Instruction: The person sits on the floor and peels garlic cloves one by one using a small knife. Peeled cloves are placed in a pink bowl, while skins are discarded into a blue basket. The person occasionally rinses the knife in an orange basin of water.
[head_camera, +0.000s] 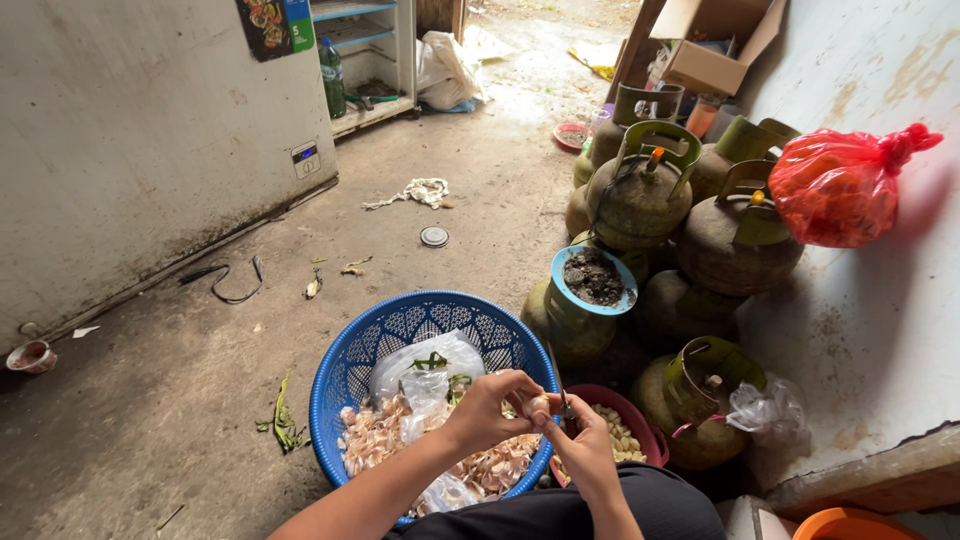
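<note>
Now garlic clove (537, 404) pinched in left hand (490, 405) grip.

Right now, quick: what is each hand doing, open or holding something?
Left hand: closed on a garlic clove, pinched at the fingertips over the blue basket.
Right hand: closed on a small knife, blade pointing up.

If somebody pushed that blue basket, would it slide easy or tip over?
The blue basket would probably slide easily: it looks like thin, holey plastic, and mostly holds light peelings and a limp plastic bag. It seems unlikely to tip, being wide and low. Its rim might flex if grabbed by one side.
</note>
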